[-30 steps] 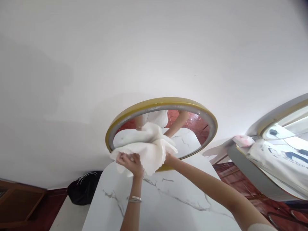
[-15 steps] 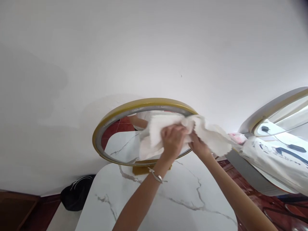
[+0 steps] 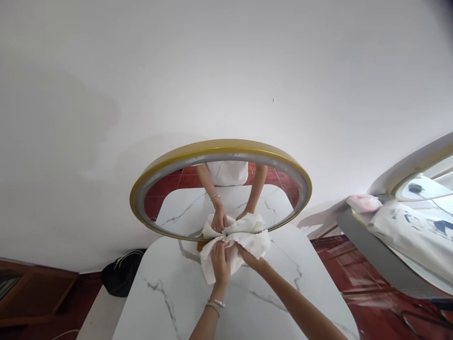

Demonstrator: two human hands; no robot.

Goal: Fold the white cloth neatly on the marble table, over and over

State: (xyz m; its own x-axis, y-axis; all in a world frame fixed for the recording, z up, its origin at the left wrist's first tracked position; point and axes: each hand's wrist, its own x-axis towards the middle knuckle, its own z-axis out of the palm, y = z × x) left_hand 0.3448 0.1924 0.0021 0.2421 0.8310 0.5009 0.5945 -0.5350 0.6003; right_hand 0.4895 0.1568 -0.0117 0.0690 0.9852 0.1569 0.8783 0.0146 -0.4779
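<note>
A round mirror [image 3: 226,203] with a gold frame stands on the white marbled table [image 3: 166,302], close to the wall. At the mirror's lower edge, my left hand [image 3: 221,259] has its fingers pressed together on a white cloth [image 3: 255,243]. My right hand [image 3: 247,255] is beside it, gripping the same cloth, its fingers partly hidden under the folds. The cloth covers part of the gold base [image 3: 201,244]. Both hands and the cloth are reflected in the glass.
At the right, a second table [image 3: 368,255] bears a white printed cloth [image 3: 417,236], a pink and white packet [image 3: 364,203] and another mirror [image 3: 428,186]. A black bag [image 3: 122,274] is at the left, near a wooden cabinet [image 3: 35,295].
Both hands have moved down from the mirror's right-hand area to its bottom edge, bringing the cloth with them. More of the glass is uncovered, and the view has shifted slightly.
</note>
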